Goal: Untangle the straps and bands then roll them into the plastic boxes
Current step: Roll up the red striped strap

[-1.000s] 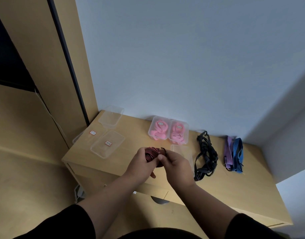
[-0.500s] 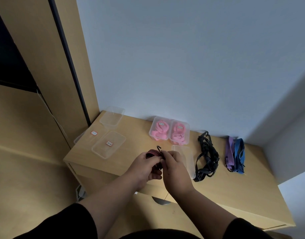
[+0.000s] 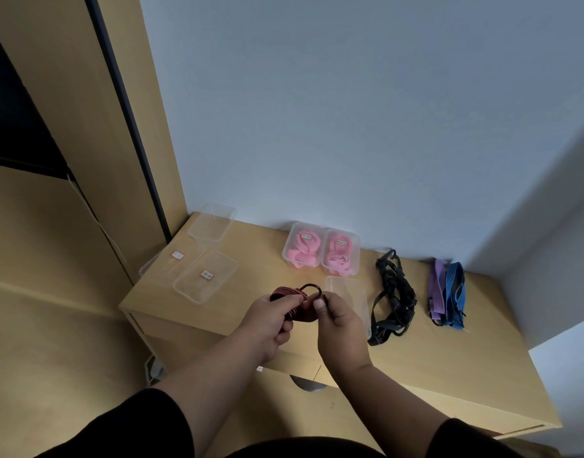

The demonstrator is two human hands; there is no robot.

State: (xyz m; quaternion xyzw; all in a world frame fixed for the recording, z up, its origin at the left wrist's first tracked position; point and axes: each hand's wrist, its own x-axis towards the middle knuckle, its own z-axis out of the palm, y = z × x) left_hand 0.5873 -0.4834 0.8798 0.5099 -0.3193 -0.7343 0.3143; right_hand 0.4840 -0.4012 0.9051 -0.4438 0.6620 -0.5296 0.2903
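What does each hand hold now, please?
Left hand: closed, gripping the rolled red-and-black strap.
Right hand: closed, pinching the dark loop end of the same strap.

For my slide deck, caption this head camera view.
Both hands, left hand and right hand, roll a red-and-black strap beside an empty clear box.

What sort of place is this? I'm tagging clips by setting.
Probably a room in a home or small office, at a storage corner: a light wooden cabinet with a drawer against a plain pale wall, beside a tall wooden wardrobe panel. Clear plastic boxes sit on top.
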